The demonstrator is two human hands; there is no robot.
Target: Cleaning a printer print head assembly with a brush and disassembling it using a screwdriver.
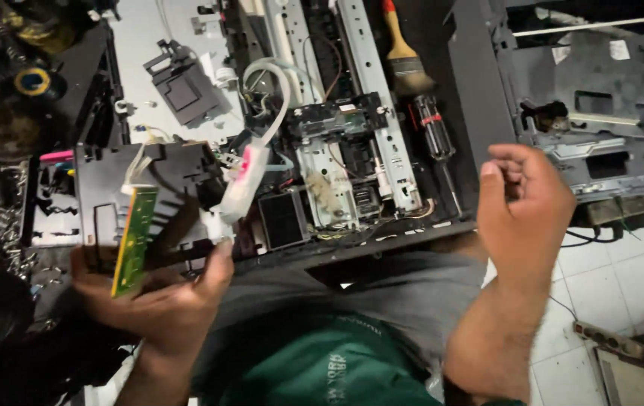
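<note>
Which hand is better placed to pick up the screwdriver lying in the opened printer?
Probably the right hand: it is empty, loosely curled, and hovers just right of the screwdriver. The left hand is occupied gripping the black carriage part with its green circuit board.

Black printer carriage point(149, 203) — green board, tilted

White tiled floor point(608, 293) (scuffed, grey grout) lies lower right under bright, even light.
</note>
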